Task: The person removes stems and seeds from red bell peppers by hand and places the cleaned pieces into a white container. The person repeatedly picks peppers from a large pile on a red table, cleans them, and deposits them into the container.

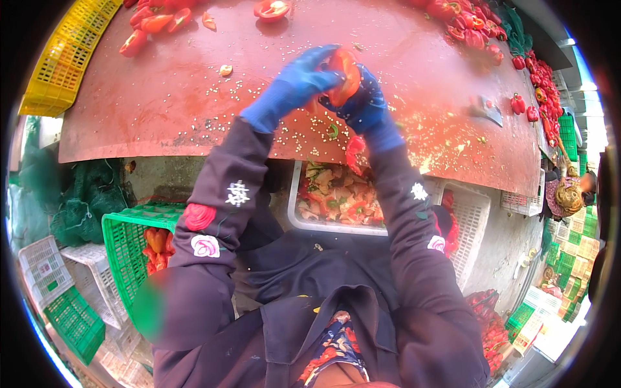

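Note:
My left hand (306,80), in a blue glove, is shut on a red bell pepper piece (347,76) over the table. Gloved in darker blue, my right hand (365,107) grips the same piece from the other side; both are slightly blurred. Below the right hand, a red pepper scrap (355,154) shows at the table's near edge; whether it hangs or falls I cannot tell. Pale seeds and a green stem bit (333,131) lie scattered beneath my hands. A white tub (293,203) under the edge holds pepper cores and scraps.
The red tabletop (160,104) bears a halved pepper (271,10), pepper heaps (473,24) and a blurred metal blade (491,112). A yellow crate (53,72) stands left. Green (123,242) and white (473,218) crates flank my legs. Another person (568,196) is far right.

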Demonstrator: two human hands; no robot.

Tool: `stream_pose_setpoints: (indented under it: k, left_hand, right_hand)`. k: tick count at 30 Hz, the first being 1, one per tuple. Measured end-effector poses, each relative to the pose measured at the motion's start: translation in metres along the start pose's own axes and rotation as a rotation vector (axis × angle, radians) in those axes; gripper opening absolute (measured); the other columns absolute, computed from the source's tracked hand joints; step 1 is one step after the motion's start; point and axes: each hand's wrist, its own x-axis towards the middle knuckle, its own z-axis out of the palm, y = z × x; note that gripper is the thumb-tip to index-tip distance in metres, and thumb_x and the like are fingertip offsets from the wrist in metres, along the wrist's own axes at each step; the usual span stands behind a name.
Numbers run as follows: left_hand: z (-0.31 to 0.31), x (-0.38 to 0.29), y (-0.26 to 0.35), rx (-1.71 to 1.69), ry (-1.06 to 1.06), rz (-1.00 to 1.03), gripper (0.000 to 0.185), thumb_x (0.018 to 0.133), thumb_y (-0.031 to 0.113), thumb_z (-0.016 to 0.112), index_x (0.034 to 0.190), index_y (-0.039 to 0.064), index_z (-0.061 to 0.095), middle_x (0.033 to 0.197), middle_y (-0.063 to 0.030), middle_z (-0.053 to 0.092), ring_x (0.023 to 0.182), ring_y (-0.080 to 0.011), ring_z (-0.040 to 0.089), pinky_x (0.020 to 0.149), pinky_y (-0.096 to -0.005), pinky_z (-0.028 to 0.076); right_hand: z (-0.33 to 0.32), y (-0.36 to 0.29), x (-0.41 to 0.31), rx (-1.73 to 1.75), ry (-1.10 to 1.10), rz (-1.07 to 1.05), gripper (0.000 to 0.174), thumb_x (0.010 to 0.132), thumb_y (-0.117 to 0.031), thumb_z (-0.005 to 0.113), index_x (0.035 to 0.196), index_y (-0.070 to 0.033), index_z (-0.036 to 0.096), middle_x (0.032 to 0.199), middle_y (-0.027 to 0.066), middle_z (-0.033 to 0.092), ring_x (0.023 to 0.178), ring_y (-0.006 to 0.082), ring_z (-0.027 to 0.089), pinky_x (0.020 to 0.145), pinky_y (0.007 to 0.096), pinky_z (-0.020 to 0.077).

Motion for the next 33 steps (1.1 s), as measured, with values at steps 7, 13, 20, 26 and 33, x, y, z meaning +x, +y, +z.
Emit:
stream_pose_setpoints:
  k: [7, 13, 20, 26, 33]
  left_hand:
    - [0.07, 0.014, -0.007, -0.469, 0.045, 0.298, 0.051, 0.095, 0.028, 0.056, 0.137, 0.0, 0.049, 0.138, -0.0112, 0.051, 0.128, -0.0202, 0.046, 0.109, -0.0314, 0.033]
    - [0.092, 0.022, 0.008, -0.6, -0.336, 0.323, 0.06, 0.102, 0.046, 0.036, 0.148, 0.008, 0.034, 0.15, -0.0071, 0.039, 0.14, -0.0202, 0.034, 0.115, -0.0364, 0.023]
    - [0.004, 0.029, -0.03, -0.527, 0.28, -0.164, 0.055, 0.098, 0.045, 0.046, 0.14, 0.011, 0.047, 0.136, -0.0045, 0.053, 0.115, -0.0188, 0.051, 0.1, -0.0356, 0.036]
    - [0.013, 0.029, -0.044, -0.494, 0.263, -0.2, 0.052, 0.097, 0.043, 0.048, 0.138, 0.01, 0.048, 0.134, -0.0061, 0.055, 0.111, -0.0185, 0.053, 0.094, -0.0332, 0.039]
    - [-0.001, 0.036, -0.052, -0.519, 0.295, -0.232, 0.046, 0.096, 0.04, 0.052, 0.132, 0.012, 0.055, 0.123, -0.0037, 0.061, 0.096, -0.0145, 0.055, 0.084, -0.0292, 0.04]
  right_hand:
    - [-0.02, -0.013, -0.038, 0.93, 0.06, 0.317, 0.052, 0.091, -0.036, 0.064, 0.138, -0.019, 0.049, 0.136, 0.004, 0.055, 0.123, 0.0277, 0.054, 0.1, 0.0547, 0.046]
    - [-0.101, -0.075, -0.147, 0.492, 0.574, 0.209, 0.043, 0.089, -0.034, 0.065, 0.128, -0.019, 0.055, 0.127, 0.0052, 0.06, 0.105, 0.0204, 0.063, 0.084, 0.0362, 0.0564]
    - [-0.158, -0.194, -0.315, -1.504, 0.798, 0.967, 0.056, 0.088, -0.026, 0.069, 0.135, -0.001, 0.052, 0.113, 0.0112, 0.065, 0.094, 0.0172, 0.063, 0.081, 0.0273, 0.0522]
    - [0.014, -0.076, -0.158, -1.587, 0.078, 0.231, 0.06, 0.082, -0.03, 0.073, 0.137, -0.018, 0.052, 0.126, 0.0122, 0.062, 0.098, 0.0264, 0.067, 0.082, 0.038, 0.0529]
    - [-0.019, -0.084, -0.126, -0.622, 0.017, 0.664, 0.039, 0.083, -0.018, 0.07, 0.12, -0.01, 0.063, 0.108, 0.0076, 0.068, 0.091, 0.0144, 0.065, 0.08, 0.03, 0.0514]
